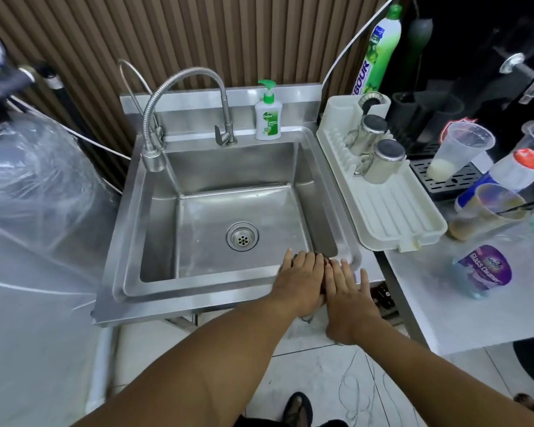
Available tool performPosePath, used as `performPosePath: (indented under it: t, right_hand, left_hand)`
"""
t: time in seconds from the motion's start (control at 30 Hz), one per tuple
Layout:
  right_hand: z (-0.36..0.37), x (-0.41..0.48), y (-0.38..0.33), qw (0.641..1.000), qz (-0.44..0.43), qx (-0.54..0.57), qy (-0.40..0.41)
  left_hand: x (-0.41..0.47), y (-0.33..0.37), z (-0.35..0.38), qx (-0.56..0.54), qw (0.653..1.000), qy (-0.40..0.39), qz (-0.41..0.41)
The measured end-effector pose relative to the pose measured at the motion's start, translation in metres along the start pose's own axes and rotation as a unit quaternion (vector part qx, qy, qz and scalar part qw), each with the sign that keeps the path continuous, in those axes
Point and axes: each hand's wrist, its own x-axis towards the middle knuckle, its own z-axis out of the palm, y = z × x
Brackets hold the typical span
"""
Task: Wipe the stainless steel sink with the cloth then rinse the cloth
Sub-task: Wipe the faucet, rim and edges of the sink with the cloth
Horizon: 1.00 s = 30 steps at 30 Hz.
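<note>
The stainless steel sink [154,192] fills the middle of the view, with a round drain [242,236] in its floor and a flexible tap [179,97] at the back. My left hand [299,280] and my right hand [350,295] lie side by side, fingers straight, on the sink's front right rim. Both press down on a dark brown cloth [325,261], of which only a small strip shows between and beyond the fingers. No water runs from the tap.
A soap pump bottle [268,117] stands on the back ledge. Right of the sink sits a white dish rack [386,208] holding two steel cups [379,161]. Plastic cups [458,151] and a glass cleaner pouch [484,269] crowd the right counter. A plastic-wrapped bulk [34,174] stands left.
</note>
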Motion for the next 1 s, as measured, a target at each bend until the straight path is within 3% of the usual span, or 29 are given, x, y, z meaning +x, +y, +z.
performPosePath:
  t: [0.3, 0.7, 1.0]
  right_hand:
    - [-0.008, -0.001, -0.085, 1.000, 0.005, -0.019, 0.013]
    - [-0.038, 0.000, -0.244, 0.998, -0.038, -0.038, 0.045]
    - [-0.062, 0.000, -0.336, 0.991, -0.122, -0.046, 0.038]
  left_hand:
    - [-0.050, -0.072, 0.006, 0.043, 0.997, 0.046, 0.038]
    - [-0.155, -0.208, -0.006, 0.081, 0.996, 0.036, 0.019]
    - [-0.232, -0.288, -0.020, 0.096, 0.995, 0.003, 0.006]
